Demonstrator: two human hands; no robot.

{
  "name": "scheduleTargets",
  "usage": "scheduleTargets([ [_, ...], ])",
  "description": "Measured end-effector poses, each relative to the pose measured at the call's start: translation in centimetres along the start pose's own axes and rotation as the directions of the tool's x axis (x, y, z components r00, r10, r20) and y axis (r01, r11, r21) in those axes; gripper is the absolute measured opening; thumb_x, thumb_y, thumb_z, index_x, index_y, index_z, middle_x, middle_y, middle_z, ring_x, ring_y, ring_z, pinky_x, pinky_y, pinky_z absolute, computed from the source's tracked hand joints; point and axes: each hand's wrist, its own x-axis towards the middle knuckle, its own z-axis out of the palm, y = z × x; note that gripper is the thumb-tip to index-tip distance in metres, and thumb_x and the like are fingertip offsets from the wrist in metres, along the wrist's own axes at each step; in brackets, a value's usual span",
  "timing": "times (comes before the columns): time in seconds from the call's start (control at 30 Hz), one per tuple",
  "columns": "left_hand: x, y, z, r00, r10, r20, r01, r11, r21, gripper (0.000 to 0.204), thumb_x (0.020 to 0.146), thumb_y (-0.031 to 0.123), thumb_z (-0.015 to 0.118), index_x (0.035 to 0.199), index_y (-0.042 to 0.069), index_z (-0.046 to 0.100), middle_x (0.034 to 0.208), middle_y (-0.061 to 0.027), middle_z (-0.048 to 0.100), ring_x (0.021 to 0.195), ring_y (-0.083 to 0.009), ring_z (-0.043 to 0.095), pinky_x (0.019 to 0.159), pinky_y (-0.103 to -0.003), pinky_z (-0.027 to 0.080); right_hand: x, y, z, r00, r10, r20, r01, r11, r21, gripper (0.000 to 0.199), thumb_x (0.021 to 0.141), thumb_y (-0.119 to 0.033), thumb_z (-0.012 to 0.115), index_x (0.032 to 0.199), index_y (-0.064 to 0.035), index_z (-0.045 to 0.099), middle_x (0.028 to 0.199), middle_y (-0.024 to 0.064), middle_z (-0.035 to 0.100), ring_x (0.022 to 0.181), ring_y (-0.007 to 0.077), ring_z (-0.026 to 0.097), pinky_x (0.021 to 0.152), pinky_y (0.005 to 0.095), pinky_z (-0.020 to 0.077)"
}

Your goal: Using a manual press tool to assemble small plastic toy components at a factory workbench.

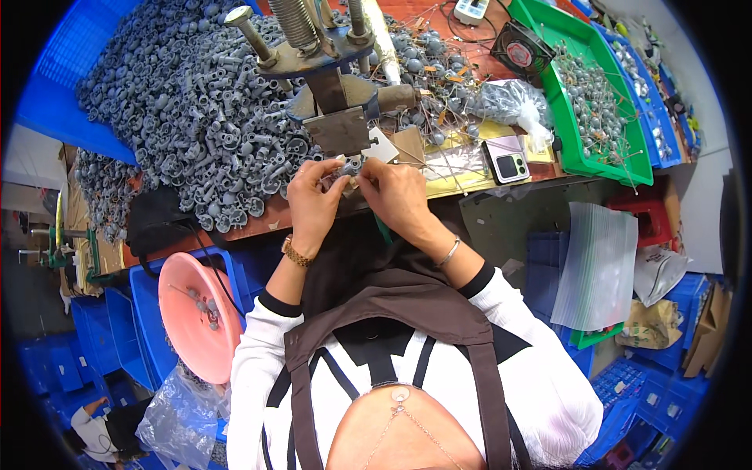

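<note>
- The worktop (501,205) runs across the upper half, brown and crowded, its near edge just past the person's hands.
- A heap of grey parts (188,102) covers the worktop's left side, lying against a blue crate (59,86).
- A green tray (583,160) sits to the right with wired grey pieces in it; a small black fan (521,48) stands at its far corner.
- A metal press (329,63) with a spring and bolts stands in the middle, its flat plate hanging just above the hands.
- A pink bowl (188,313) rests low on the left, off the worktop, with a few grey bits inside.
- A stack of clear bags (599,266) lies low on the right.
- The left hand (313,204), a watch at the wrist, curls inward, fingers pinching a small grey part (350,167).
- The right hand (395,192), a bangle at the wrist, meets it, fingertips pressed on the same part.
- That part sits between both hands at the worktop's near edge, directly under the press plate.
</note>
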Motion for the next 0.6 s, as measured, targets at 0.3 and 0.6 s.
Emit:
scheduleTargets([
  [0.3, 1.1, 0.4, -0.3, 0.97, 0.202, 0.135, -0.224, 0.959, 0.173, 0.018, 0.07, 0.009, 0.073, 0.088, 0.007, 0.071, 0.074, -0.008, 0.057, 0.063, -0.0242, 0.057, 0.058, -0.034, 0.045, 15.1, 2.6, -8.4, 0.994, 0.112, -0.001, -0.02, 0.191, 0.981, 0.025, 0.092, -0.019, 0.057, 0.098, 0.0036, 0.064, 0.084, 0.0093, 0.067, 0.077, 0.0135, 0.064, 0.073, 0.031, 0.0504],
  [0.6, 0.9, 1.4, 0.1, 0.985, 0.155, 0.082, -0.172, 0.939, 0.297, 0.017, 0.07, 0.01, 0.072, 0.087, 0.006, 0.071, 0.077, -0.0114, 0.058, 0.073, -0.0293, 0.06, 0.063, -0.038, 0.046, 20.4, 0.8, -9.7, 0.97, 0.12, 0.213, -0.237, 0.676, 0.697, 0.04, 0.085, -0.029, 0.068, 0.103, 0.0063, 0.059, 0.088, 0.0116, 0.065, 0.079, 0.016, 0.06, 0.072, 0.0336, 0.0475],
])
